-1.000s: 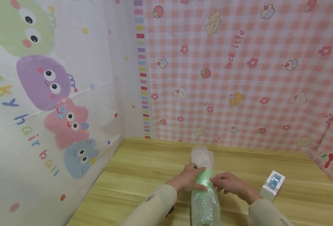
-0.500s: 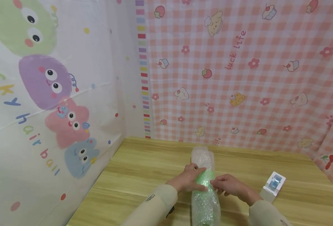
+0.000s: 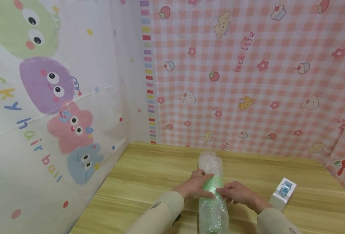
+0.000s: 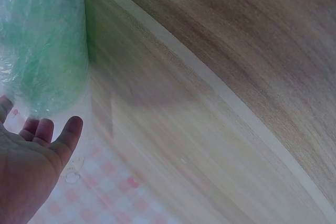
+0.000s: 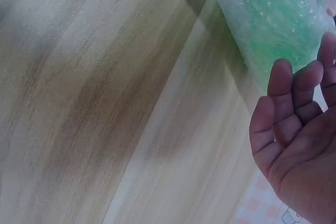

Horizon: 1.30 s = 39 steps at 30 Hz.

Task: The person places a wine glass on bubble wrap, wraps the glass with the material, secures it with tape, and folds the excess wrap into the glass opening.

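A long green item wrapped in clear bubble wrap (image 3: 213, 213) lies lengthwise on the table, its green showing through. My left hand (image 3: 193, 186) rests over its middle from the left, thumb and forefinger spread across the top. From the right, my right hand (image 3: 237, 192) pinches at the wrap's surface with thumb and forefinger; what lies between these tips is too small to make out. The left wrist view has the left hand's other fingers (image 4: 68, 135) loosely extended beside the bundle. In the right wrist view, the right hand's remaining fingers (image 5: 282, 80) are bent near the wrap.
To the right on the wood-grain table (image 3: 149, 169) stands a small white box (image 3: 283, 191) with a translucent blue piece on top. A checked pink cloth (image 3: 234, 84) hangs behind, and a white cartoon-print sheet (image 3: 102, 107) hangs at the left.
The right fingertips have shifted slightly down and left along the wrap. My left hand and the bundle have stayed in place.
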### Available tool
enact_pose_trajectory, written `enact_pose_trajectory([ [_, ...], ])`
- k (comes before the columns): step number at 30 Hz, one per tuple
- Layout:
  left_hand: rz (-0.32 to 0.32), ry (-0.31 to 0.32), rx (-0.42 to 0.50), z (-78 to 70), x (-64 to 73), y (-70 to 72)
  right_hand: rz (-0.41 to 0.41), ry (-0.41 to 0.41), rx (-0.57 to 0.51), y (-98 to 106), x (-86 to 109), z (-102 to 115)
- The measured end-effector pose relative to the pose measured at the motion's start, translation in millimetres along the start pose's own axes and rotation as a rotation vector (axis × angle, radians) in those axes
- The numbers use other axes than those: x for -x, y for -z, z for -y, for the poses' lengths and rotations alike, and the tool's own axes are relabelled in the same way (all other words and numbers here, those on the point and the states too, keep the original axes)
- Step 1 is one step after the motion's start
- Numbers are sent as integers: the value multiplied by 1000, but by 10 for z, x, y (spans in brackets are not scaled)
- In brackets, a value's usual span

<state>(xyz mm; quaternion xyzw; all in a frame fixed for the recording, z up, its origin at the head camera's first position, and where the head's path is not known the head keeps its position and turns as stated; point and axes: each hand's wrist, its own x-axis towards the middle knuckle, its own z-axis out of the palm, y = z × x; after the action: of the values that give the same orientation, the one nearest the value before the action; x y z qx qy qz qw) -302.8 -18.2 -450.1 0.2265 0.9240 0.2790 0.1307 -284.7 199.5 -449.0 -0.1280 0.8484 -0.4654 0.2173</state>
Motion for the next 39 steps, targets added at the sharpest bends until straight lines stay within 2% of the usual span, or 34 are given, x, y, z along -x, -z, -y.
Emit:
enact_pose_trajectory([
  [17, 3, -5, 3, 47, 4, 2, -133, -78, 119, -141, 0, 54],
  [24, 5, -11, 2, 65, 16, -5, -63, -72, 4, -132, 35, -68],
  [30, 7, -4, 13, 71, 19, 11, -71, -95, -31, -115, 28, -140],
  [39, 7, -11, 34, 114, 36, 10, -13, -38, -170, -111, 48, -191],
])
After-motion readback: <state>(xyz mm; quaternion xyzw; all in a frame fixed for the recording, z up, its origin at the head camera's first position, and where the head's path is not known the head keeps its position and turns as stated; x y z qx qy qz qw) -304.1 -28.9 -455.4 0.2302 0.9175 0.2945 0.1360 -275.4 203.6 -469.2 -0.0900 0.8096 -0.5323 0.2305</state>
